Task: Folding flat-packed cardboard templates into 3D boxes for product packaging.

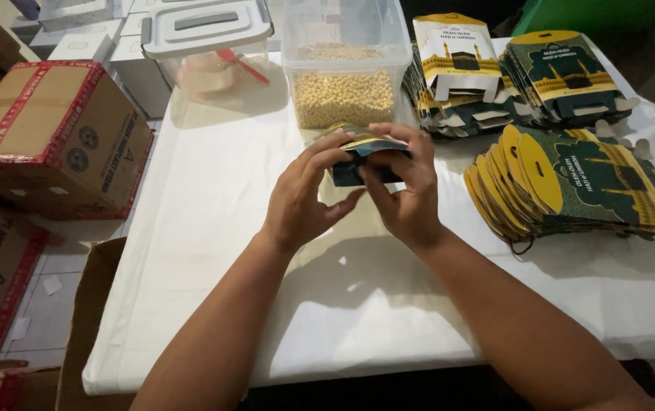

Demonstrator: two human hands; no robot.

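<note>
Both hands grip one small green-and-gold carton (364, 156) in the air above the middle of the bench (213, 228). The left hand (301, 199) pinches its near-left edge with fingers and thumb; the right hand (406, 190) curls over the top and right side, thumb pressing the front face. The carton looks only partly formed, its panels still splayed.

The thin card could crease or tear at a fold if the thumbs press off the scored line, and a loose flap could spring back out because neither hand pins the far side.

Just behind the hands stands an open clear tub (345, 72) of pale yellow pellets; a jolt from a rising knuckle or elbow could tip it and scatter pellets across the white cloth. To the right, a fanned pile of flat cartons (571, 190) leans toward the bench edge, and the right forearm passing beside it could nudge the pile into a slide. More flats (518, 76) are stacked behind, and a lidded box (206, 42) sits at the back left.
</note>
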